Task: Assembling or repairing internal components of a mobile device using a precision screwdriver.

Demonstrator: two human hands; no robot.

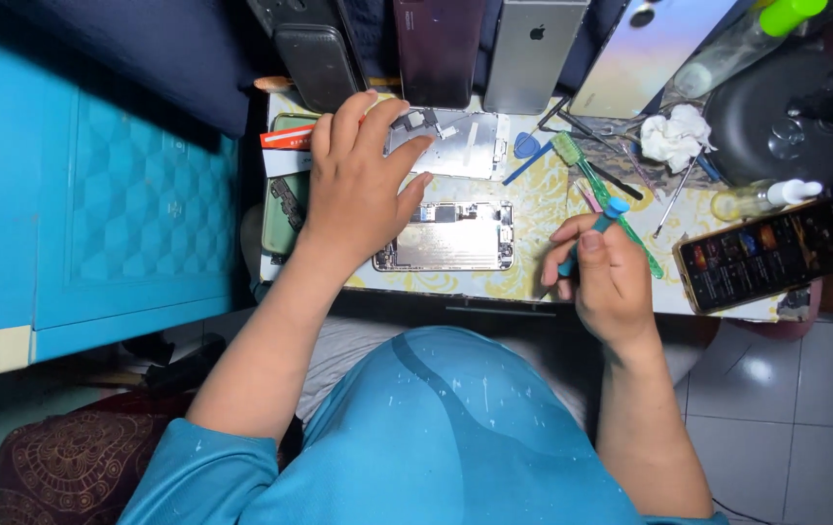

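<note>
Opened phone chassis flat at centre of desk, thin, stiff, likely fragile inside; best held by its edges. Left hand at ten o'clock of it, fingers spread, gripping nothing, resting over a metal plate. Right hand at three o'clock, fingers closed round a blue-handled screwdriver.

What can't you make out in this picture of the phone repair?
Head view only:
- Left hand covers part of the metal plate and whatever lies beneath its palm.
- Screwdriver: right hand wraps the shaft; its tip is too small to tell.
- Opened phone: inner parts too small to tell apart.
- Phones along the top are cut off by the frame edge.
- Lit phone: screen content blurred.
</note>
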